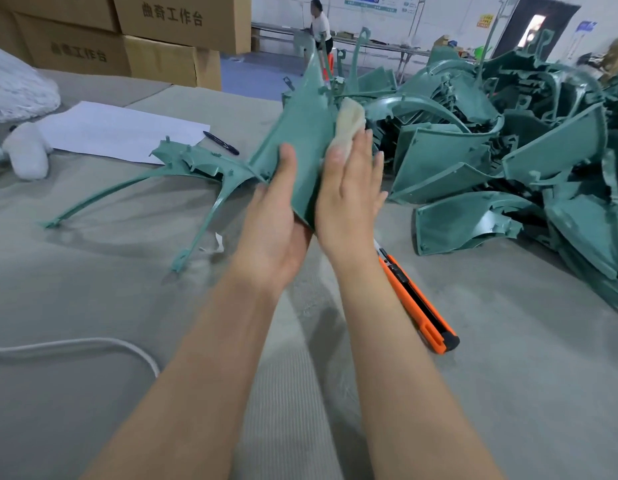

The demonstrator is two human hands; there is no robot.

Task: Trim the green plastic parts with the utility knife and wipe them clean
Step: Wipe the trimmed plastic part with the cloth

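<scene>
The part [300, 133], a curved green panel, stands tilted above the table [508, 375], between the two hands at mid-frame. Its lower edge sits in the upturned left hand [276, 216]. The thumb [288, 161] lies along the front face and the fingers pass behind the panel, out of sight, so the hand clasps it from both sides. The right hand [349, 188] is on the panel's right edge, back to the camera. Its fingers [361, 150] are straight and close together and press a pale cloth [349, 123] flat against the plastic; the cloth sticks out above the fingertips. A spindly green frame [183, 168] rests on the table to the left and seems to join the panel's lower corner, though the joint is unclear. The knife [418, 303], orange and black, lies on the table just right of the right forearm, apart from both hands. A pile [508, 161] of green parts fills the right side. Further left lie a paper [120, 133] with a pen [221, 143] at its edge, and a white cable [93, 344] lies nearer the camera. Boxes [162, 22] stand behind.
</scene>
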